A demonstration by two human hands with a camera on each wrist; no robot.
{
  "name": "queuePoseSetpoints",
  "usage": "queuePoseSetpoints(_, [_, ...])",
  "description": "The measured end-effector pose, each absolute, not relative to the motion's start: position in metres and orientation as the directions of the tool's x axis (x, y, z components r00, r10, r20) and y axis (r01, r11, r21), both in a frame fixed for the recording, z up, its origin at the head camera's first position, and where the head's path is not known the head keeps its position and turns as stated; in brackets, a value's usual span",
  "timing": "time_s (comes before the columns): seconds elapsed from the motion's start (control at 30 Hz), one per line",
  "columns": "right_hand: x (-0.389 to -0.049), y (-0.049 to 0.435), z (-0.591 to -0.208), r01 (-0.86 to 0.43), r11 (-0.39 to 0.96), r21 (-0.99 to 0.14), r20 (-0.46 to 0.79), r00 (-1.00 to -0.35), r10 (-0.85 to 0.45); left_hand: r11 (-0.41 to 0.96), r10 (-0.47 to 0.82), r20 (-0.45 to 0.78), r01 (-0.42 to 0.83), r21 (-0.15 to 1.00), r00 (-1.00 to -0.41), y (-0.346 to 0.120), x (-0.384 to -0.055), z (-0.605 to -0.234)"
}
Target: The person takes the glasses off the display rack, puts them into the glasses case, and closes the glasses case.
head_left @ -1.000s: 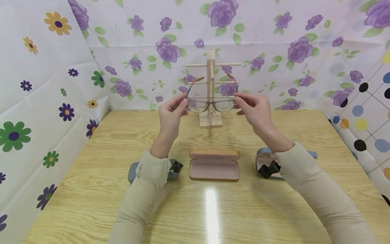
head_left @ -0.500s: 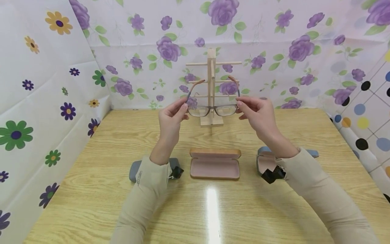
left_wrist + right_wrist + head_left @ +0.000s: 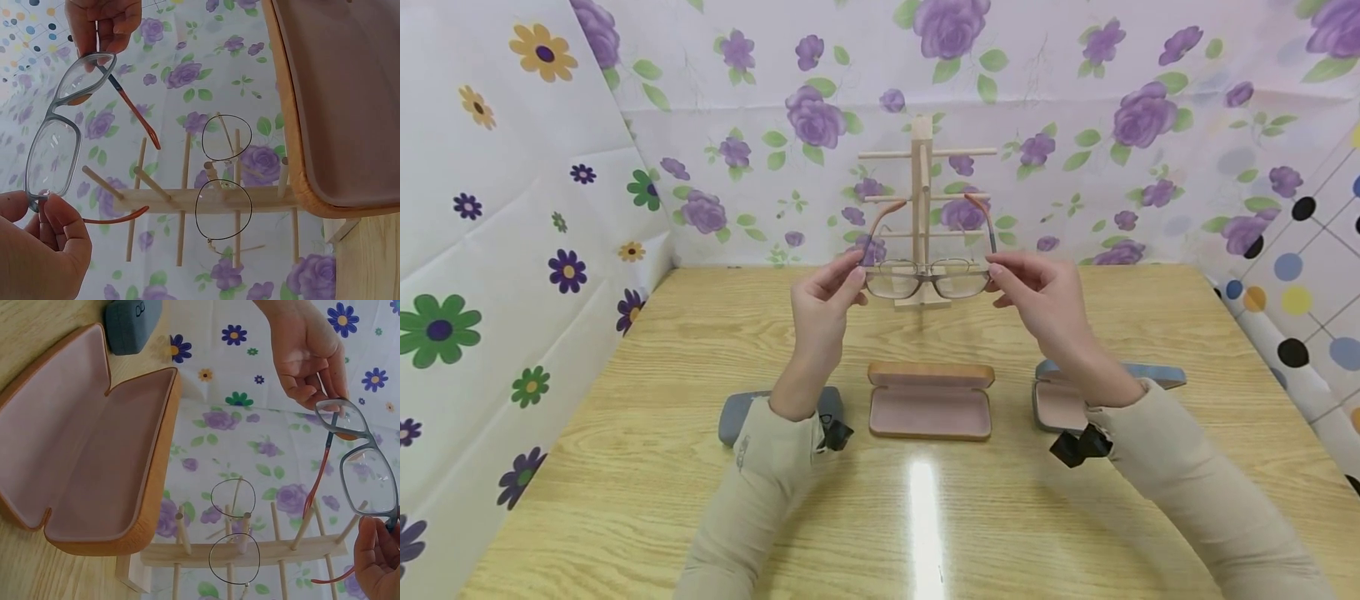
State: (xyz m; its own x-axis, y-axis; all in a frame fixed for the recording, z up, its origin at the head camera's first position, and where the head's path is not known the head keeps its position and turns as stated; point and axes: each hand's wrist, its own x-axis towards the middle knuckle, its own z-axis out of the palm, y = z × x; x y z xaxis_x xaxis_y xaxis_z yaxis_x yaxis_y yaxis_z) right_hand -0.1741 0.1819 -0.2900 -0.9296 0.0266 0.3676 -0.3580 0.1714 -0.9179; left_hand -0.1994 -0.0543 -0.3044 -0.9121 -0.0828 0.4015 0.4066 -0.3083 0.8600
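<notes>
Both hands hold a pair of eyeglasses (image 3: 927,281) with grey-blue rims and orange-tipped temples. The temples are unfolded and point away, toward the stand. My left hand (image 3: 822,312) pinches the frame's left corner by the hinge, thumb and fingers together. At the opposite corner my right hand (image 3: 1047,304) pinches likewise. Behind them stands a wooden display rack (image 3: 921,187) with crosswise pegs. Thin wire-rimmed glasses (image 3: 251,209) sit on the rack's lower pegs. The held pair is apart from the rack in the left wrist view.
An orange-brown glasses case (image 3: 931,408) lies open below the hands, pink lining showing. To its left is a shut blue-grey case (image 3: 741,417), partly under the left sleeve. An open blue case (image 3: 1153,374) lies right, partly behind the right forearm. Floral cloth (image 3: 730,100) hangs behind the table.
Both hands have brought the eyeglasses lower in the head view, a little nearer to me. The wire-rimmed pair behind has stayed on the rack.
</notes>
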Motion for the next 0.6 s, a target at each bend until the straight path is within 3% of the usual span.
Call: queuePoseSetpoints(0.6, [-0.155, 0.181, -0.294, -0.327, 0.131, -0.936, 0.33, -0.944, 0.002, -0.292, -0.05, 0.433, 0.428, 0.855, -0.9, -0.06, -0.184, -0.306])
